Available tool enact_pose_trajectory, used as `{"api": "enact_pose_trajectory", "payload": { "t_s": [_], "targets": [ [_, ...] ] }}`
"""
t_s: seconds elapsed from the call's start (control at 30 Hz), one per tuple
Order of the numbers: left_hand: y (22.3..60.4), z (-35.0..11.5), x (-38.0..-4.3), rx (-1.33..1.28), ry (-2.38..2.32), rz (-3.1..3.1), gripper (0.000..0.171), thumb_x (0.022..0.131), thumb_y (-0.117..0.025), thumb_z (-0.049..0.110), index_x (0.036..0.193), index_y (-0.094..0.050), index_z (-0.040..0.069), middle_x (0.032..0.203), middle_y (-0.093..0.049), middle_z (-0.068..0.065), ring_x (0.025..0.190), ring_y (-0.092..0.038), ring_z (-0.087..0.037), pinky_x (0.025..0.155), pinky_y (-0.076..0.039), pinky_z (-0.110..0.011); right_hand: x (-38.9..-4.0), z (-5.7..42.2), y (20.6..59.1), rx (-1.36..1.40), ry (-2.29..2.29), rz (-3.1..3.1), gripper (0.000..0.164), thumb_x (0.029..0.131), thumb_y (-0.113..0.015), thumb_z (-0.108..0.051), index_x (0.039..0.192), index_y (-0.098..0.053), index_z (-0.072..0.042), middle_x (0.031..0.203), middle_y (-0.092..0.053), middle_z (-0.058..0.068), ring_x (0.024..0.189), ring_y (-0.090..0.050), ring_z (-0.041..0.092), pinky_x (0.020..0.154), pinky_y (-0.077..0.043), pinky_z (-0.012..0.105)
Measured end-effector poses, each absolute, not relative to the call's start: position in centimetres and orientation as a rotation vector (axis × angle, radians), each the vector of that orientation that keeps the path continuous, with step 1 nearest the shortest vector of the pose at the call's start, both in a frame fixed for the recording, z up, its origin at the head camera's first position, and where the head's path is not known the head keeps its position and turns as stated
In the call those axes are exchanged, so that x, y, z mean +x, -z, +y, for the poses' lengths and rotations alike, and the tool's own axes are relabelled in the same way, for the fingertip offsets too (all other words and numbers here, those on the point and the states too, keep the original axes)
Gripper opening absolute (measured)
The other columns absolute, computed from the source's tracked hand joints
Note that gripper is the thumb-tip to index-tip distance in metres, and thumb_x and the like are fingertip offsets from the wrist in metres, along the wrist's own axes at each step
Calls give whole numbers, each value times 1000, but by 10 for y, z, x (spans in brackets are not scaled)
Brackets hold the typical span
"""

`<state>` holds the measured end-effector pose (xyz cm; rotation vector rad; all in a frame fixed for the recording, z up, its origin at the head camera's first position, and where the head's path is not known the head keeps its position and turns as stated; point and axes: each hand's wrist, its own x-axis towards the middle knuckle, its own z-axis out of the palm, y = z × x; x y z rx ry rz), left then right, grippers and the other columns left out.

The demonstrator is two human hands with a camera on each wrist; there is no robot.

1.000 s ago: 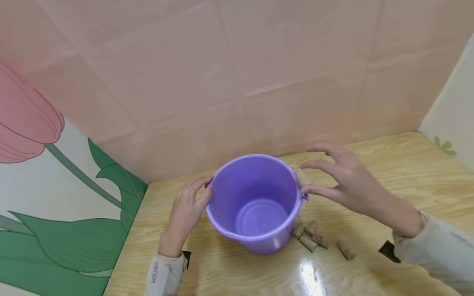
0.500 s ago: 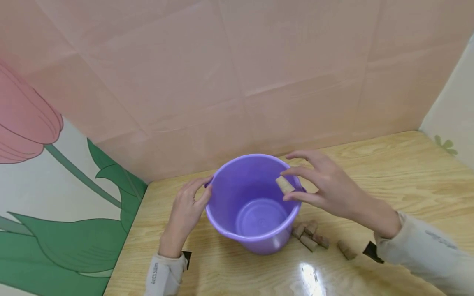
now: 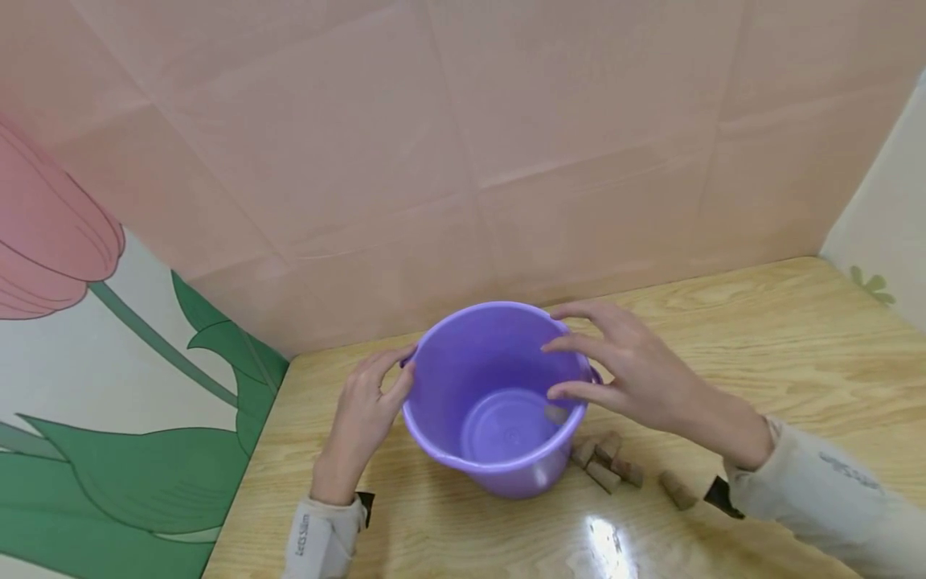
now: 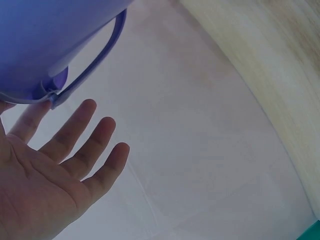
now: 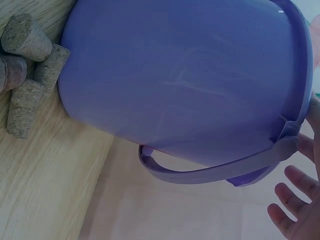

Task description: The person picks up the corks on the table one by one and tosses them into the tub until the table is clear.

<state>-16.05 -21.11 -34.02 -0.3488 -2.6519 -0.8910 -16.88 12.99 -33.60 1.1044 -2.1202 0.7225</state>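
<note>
A purple bucket (image 3: pixel 463 462) stands upright on the table. My left hand (image 3: pixel 365 410) holds its left rim between thumb and index finger; in the left wrist view, the other fingers of this hand (image 4: pixel 65 175) are spread apart beside the bucket's handle (image 4: pixel 95 62). Over the bucket's right rim is my right hand (image 3: pixel 637 366), its fingers apart and nothing between them. A cork (image 3: pixel 555 413) shows inside the bucket just below the right thumb, partly blurred. On the table at the bucket's right lie several tapered corks (image 3: pixel 603 476), seen closer as speckled corks (image 5: pixel 25 107) in the right wrist view.
One more cork (image 3: pixel 677 489) lies apart, farther right on the wood-grain table (image 3: pixel 760 338). A pink sheet (image 3: pixel 463 161) covers the wall behind. Left of the table is a panel with a printed tulip (image 3: pixel 58 225). The bucket's handle (image 5: pixel 210 172) hangs down its far side.
My right hand moved left from outside the bucket to over its inside, carrying a cork, then let it go; the cork is now lower in the bucket. The left hand stayed at the rim.
</note>
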Motion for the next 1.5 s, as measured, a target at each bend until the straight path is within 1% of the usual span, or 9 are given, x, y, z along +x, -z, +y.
{"api": "enact_pose_trajectory", "payload": {
  "t_s": [0.13, 0.37, 0.57, 0.67, 0.8, 0.9, 1.0, 1.3, 1.5],
  "targets": [
    [340, -210, -160, -346, 898, -2654, 35, 100, -57, 37, 129, -67, 21, 126, -69, -1, 124, -59, -23, 108, -45, -49, -167, 133, 335, 1083, -719, -2115, 56, 89, -52, -66, 109, -73, -18, 132, -59, 14, 117, -56, 32, 94, -47, 54],
    [339, -211, -160, -342, 914, -2655, 36, 100, -56, 37, 130, -66, 20, 125, -69, -1, 125, -59, -24, 109, -45, -50, -163, 147, 334, 1053, -694, -2103, 52, 88, -57, -64, 109, -74, -19, 133, -59, 13, 118, -56, 32, 92, -48, 50],
    [339, -212, -160, -353, 914, -2648, 36, 100, -56, 37, 130, -66, 20, 126, -69, -2, 125, -58, -24, 109, -45, -50, -158, 161, 339, 1028, -667, -2091, 52, 93, -49, -64, 109, -74, -21, 131, -61, 12, 118, -56, 33, 97, -44, 44],
    [339, -212, -160, -352, 912, -2651, 36, 100, -56, 38, 130, -66, 20, 126, -69, -2, 125, -58, -24, 109, -45, -50, -156, 168, 343, 1020, -650, -2092, 52, 93, -49, -63, 108, -74, -20, 130, -62, 12, 118, -56, 33, 106, -39, 34],
    [339, -212, -160, -354, 901, -2645, 36, 100, -56, 37, 130, -66, 20, 127, -68, -2, 125, -58, -25, 109, -44, -51, -154, 177, 349, 1029, -637, -2076, 51, 94, -50, -63, 107, -73, -19, 129, -62, 14, 118, -55, 35, 114, -27, 20],
    [339, -213, -161, -360, 892, -2637, 35, 99, -57, 36, 129, -67, 19, 127, -68, -2, 125, -59, -26, 109, -44, -51, -151, 184, 353, 1037, -628, -2088, 52, 94, -49, -62, 106, -73, -18, 128, -62, 15, 118, -54, 35, 116, -21, 16],
    [339, -213, -161, -363, 888, -2630, 35, 99, -58, 35, 129, -67, 18, 126, -69, -3, 124, -59, -27, 109, -44, -51, -148, 190, 357, 1043, -620, -2100, 53, 94, -49, -62, 106, -74, -17, 128, -62, 16, 117, -54, 35, 118, -18, 15],
    [338, -214, -160, -349, 887, -2644, 35, 99, -57, 36, 129, -67, 20, 126, -69, -2, 124, -59, -25, 109, -45, -50, -142, 204, 372, 1055, -610, -2115, 52, 95, -49, -60, 105, -74, -16, 125, -63, 18, 116, -53, 30, 117, -17, 13],
    [338, -214, -159, -346, 880, -2648, 35, 100, -56, 36, 129, -67, 20, 127, -68, -2, 125, -59, -26, 109, -45, -51, -136, 212, 380, 1040, -597, -2198, 47, 91, -57, -59, 106, -74, -18, 127, -62, 16, 115, -54, 31, 117, -16, 13]
  ]
}}
